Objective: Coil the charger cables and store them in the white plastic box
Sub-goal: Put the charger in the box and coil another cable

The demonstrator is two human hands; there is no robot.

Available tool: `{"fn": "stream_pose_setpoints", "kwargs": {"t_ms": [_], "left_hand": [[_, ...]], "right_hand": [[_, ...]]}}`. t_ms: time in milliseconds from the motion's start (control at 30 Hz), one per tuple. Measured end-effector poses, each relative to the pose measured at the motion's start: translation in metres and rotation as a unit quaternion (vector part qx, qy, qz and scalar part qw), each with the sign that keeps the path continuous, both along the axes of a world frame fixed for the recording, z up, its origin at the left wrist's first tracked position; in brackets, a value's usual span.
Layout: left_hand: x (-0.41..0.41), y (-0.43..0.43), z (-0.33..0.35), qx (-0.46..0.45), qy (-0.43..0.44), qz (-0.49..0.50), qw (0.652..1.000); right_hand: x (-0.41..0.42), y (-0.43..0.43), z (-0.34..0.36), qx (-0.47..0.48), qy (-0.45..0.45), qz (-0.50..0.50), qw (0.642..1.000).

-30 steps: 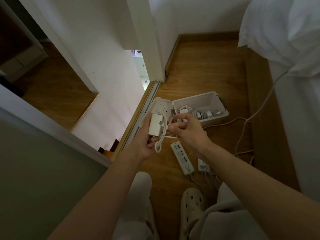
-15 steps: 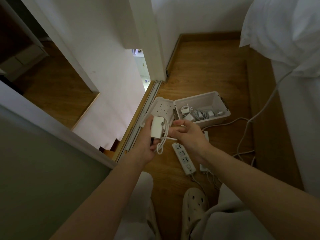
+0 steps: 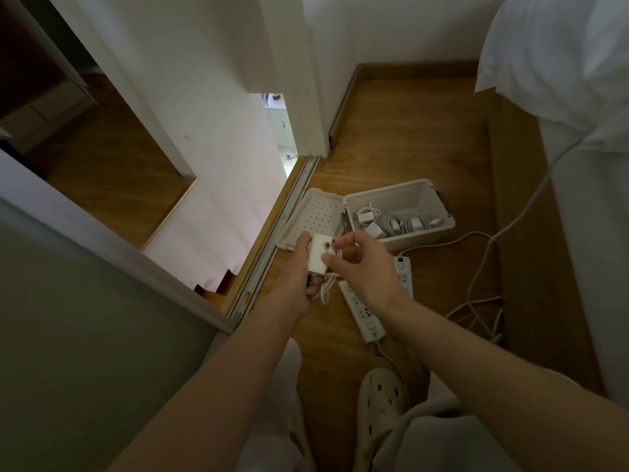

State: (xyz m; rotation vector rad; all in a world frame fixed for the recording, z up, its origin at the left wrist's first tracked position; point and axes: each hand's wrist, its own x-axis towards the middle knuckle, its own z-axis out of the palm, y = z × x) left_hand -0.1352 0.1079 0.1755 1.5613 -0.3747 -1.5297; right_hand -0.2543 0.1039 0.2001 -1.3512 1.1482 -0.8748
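The left hand (image 3: 299,270) gripped a white charger brick (image 3: 317,256), fingers curled round it. The right hand (image 3: 362,270) pinched the end of its cable (image 3: 325,290) between thumb and forefinger at the brick's top edge. The brick was a smooth, rounded block, held upright in the air above the floor (image 3: 408,131). The thin white cable hung below it in a few loose loops (how many I could not tell). Just beyond the hands sat the white plastic box (image 3: 423,233), open, with its dotted lid (image 3: 315,216) lying to its left. Several other white chargers (image 3: 391,223) with bundled leads lay inside. Near the right wrist lay two white power strips (image 3: 362,313), and a loose grey cord (image 3: 476,274) trailed across the boards to the right.
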Motion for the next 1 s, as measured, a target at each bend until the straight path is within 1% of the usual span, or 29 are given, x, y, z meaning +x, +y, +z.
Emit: {"fn": "stream_pose_setpoints", "kwargs": {"t_ms": [100,167,233,300,367,433,500,567,633,667,700,767,800,867,900,933,1000], "left_hand": [[0.001,-0.002,-0.003,-0.002,-0.023,-0.008,1.000],[0.003,-0.003,-0.003,-0.001,-0.037,-0.011,0.999],[0.004,-0.006,-0.003,-0.006,-0.050,-0.012,0.999],[0.004,-0.008,-0.004,-0.009,-0.065,-0.020,0.998],[0.006,-0.007,-0.006,-0.012,-0.079,-0.031,0.996],[0.009,-0.004,-0.010,-0.022,-0.086,-0.039,0.995],[0.017,-0.004,-0.013,-0.021,-0.090,-0.030,0.995],[0.024,-0.004,-0.012,-0.023,-0.055,-0.030,0.998],[0.027,-0.007,-0.009,-0.043,0.002,-0.036,0.998],[0.027,-0.009,-0.008,-0.057,0.028,-0.041,0.997],[0.024,-0.010,-0.006,-0.077,0.050,-0.047,0.995],[0.015,-0.014,0.000,-0.121,0.078,-0.054,0.988],[0.010,-0.016,0.004,-0.139,0.084,-0.051,0.985],[-0.002,-0.021,0.013,-0.167,0.090,-0.033,0.981],[-0.008,-0.023,0.016,-0.180,0.085,-0.035,0.979],[-0.014,-0.024,0.018,-0.185,0.073,-0.038,0.979],[-0.023,-0.026,0.019,-0.191,0.033,-0.061,0.979]], "right_hand": [[-0.003,-0.006,-0.001,-0.028,0.044,0.022,0.998],[-0.003,-0.007,-0.002,-0.062,0.101,0.039,0.992],[-0.002,-0.006,-0.002,-0.116,0.192,0.052,0.973],[0.000,-0.005,0.002,-0.173,0.267,0.058,0.946],[0.003,-0.003,0.008,-0.232,0.309,0.070,0.920],[0.006,-0.001,0.015,-0.247,0.313,0.099,0.912],[0.008,0.001,0.020,-0.243,0.286,0.115,0.920],[0.007,-0.002,0.023,-0.240,0.242,0.107,0.934],[0.004,-0.008,0.027,-0.196,0.153,0.064,0.967],[0.002,-0.013,0.027,-0.174,0.105,0.034,0.979],[0.000,-0.018,0.027,-0.158,0.077,0.010,0.984],[-0.007,-0.034,0.027,-0.130,0.057,-0.034,0.989],[-0.013,-0.043,0.026,-0.102,0.046,-0.057,0.992],[-0.027,-0.060,0.023,-0.008,-0.006,-0.110,0.994],[-0.035,-0.069,0.018,0.054,-0.037,-0.137,0.988],[-0.041,-0.076,0.012,0.126,-0.075,-0.161,0.976],[-0.048,-0.087,-0.001,0.270,-0.165,-0.197,0.928]]}}
